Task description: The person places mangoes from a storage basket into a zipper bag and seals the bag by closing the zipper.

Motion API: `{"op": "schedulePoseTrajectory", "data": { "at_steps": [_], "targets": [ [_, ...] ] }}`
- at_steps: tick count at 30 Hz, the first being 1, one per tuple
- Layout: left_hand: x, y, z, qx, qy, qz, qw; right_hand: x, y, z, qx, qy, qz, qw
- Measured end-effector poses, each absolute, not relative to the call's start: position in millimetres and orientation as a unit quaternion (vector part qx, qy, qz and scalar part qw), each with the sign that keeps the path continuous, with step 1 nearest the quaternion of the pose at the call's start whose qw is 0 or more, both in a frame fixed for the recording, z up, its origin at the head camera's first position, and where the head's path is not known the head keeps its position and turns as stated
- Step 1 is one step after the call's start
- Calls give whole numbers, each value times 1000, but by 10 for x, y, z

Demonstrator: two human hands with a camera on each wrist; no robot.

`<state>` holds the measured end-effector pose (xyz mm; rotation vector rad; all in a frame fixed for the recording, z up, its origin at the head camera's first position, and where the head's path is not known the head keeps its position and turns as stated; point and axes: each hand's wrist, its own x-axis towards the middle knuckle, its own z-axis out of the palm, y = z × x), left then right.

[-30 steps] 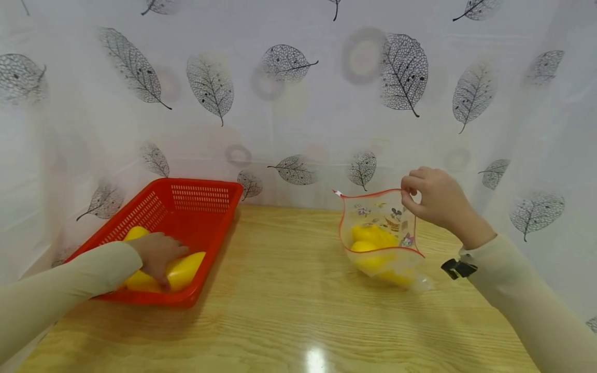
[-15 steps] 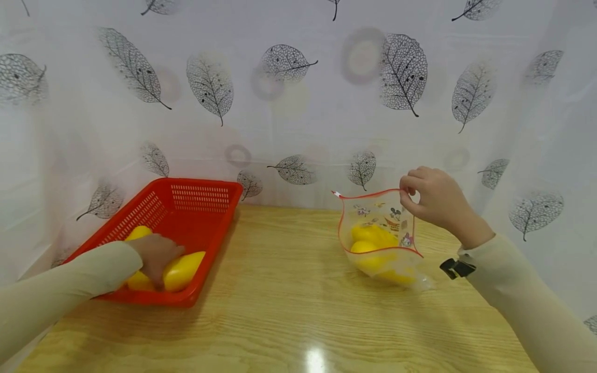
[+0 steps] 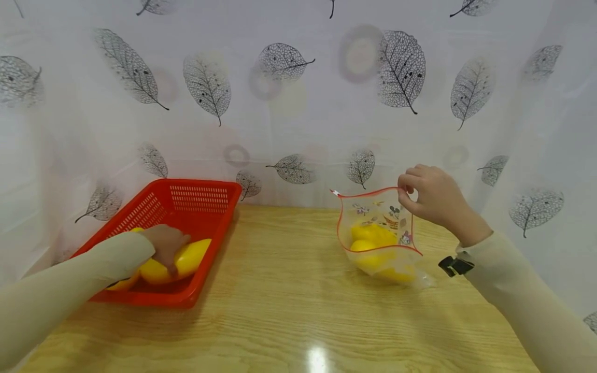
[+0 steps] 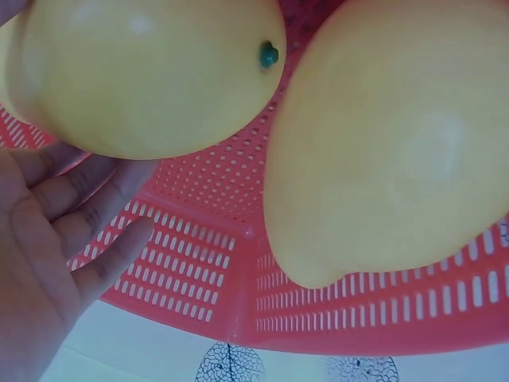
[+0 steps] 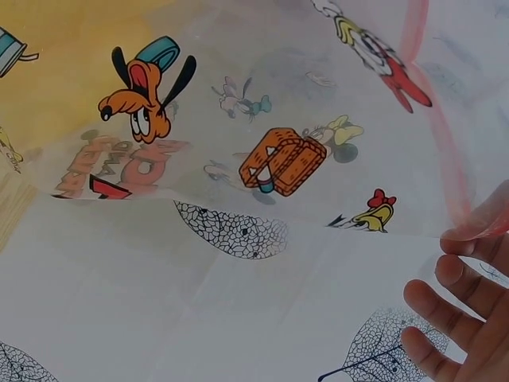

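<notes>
My left hand (image 3: 167, 246) is inside the red basket (image 3: 200, 199), gripping a yellow lemon (image 3: 192, 259) with a smooth shiny skin. In the left wrist view, the fingers (image 4: 95, 187) curl under this lemon (image 4: 151, 79), which has a small green stem end. Beside it sits another lemon (image 4: 390, 151) with a pointed tip. On the right, my right hand (image 3: 434, 199) pinches the top corner of a clear zip bag (image 3: 373, 208) with red edging and cartoon prints. The bag's mouth gapes, and several yellow fruits (image 3: 373, 235) lie inside.
Basket and bag stand on a wooden table (image 3: 280, 290), well apart. Behind them hangs a whitish curtain (image 3: 289, 124) with leaf prints. A black clip-like piece (image 3: 456, 265) sits at the right sleeve cuff.
My left hand has closed around the lemon and shifted it slightly up and right within the basket. The right hand keeps its pinch on the bag, nearly still.
</notes>
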<state>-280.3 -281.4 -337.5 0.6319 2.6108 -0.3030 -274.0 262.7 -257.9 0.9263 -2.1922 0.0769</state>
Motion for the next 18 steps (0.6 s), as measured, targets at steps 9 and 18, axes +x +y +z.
{"op": "schedulePoseTrajectory", "data": {
  "at_steps": [9, 18],
  "targets": [
    [-2962, -2757, -3390, 207, 947, -105, 222, -2757, 2623, -2574, 361, -855, 36, 371],
    [-3059, -2752, -3457, 204, 953, -122, 186, -2764, 2629, -2576, 365, -853, 40, 372]
  ]
}}
